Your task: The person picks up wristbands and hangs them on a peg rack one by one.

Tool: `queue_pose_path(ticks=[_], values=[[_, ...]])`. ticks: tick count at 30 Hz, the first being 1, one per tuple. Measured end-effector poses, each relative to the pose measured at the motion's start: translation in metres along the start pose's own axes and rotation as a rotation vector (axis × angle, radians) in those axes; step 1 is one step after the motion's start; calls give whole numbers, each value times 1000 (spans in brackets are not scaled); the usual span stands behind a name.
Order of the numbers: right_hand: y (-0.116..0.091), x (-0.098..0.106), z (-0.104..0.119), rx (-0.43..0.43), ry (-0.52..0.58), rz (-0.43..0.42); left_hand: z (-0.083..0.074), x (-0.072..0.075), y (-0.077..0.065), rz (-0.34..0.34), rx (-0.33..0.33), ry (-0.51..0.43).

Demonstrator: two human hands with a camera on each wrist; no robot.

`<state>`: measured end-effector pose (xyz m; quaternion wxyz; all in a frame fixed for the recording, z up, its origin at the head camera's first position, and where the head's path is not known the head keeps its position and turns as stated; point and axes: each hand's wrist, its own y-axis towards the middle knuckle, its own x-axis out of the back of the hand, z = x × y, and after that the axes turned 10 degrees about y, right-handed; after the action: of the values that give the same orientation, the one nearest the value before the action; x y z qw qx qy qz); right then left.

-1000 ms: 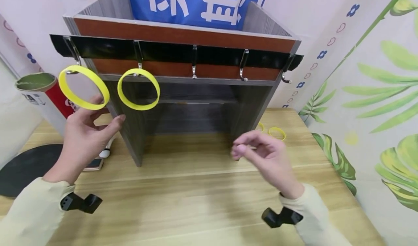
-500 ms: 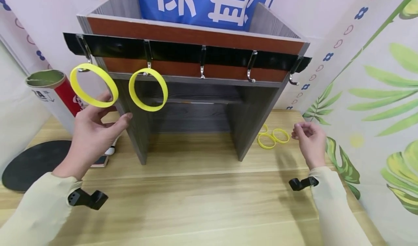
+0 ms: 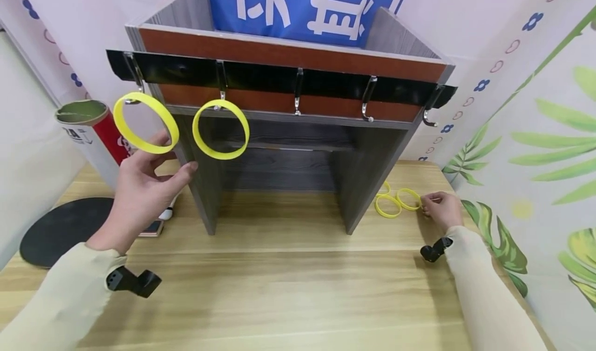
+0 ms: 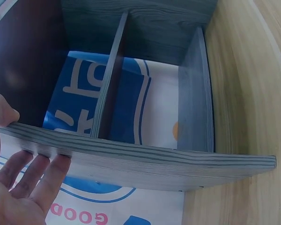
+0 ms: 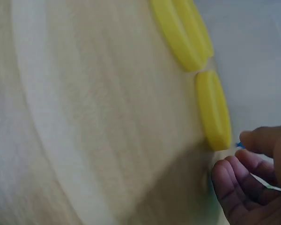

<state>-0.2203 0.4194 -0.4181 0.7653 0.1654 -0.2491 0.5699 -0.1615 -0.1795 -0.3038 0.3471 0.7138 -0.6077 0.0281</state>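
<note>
A: any tips for gripping that yellow ring (image 5: 213,110)? it's flat on the tabletop (image 3: 279,273) near the right edge

B: I'd nip the rim nearest the right hand (image 3: 444,209) without nudging the next ring (image 5: 175,37), that hand's thumb and fingers look parted, can't tell if they touch it; left hand (image 3: 144,193) pinches the shelf's (image 3: 279,43) side

A: and which way does it point?

B: nowhere, it's round, so no long axis

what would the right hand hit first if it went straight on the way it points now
The right hand would probably meet the nearest yellow ring first, though the exact gap between them is hard to judge.
</note>
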Motion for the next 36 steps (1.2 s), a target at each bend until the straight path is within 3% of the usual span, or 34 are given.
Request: queue_pose_path(ticks=[13, 19, 28, 31, 36], values=[[5, -3, 1, -40, -124, -24, 1, -2, 2, 8, 26, 6], [6, 1, 1, -69, -131, 5, 1, -3, 3, 1, 20, 20], [3, 10, 2, -37, -102, 4, 0, -3, 3, 2, 30, 14], [3, 14, 2, -70, -60, 23, 1, -2, 2, 5, 44, 22], [4, 17, 1, -149, 134, 83, 3, -2, 0, -1, 42, 28]])
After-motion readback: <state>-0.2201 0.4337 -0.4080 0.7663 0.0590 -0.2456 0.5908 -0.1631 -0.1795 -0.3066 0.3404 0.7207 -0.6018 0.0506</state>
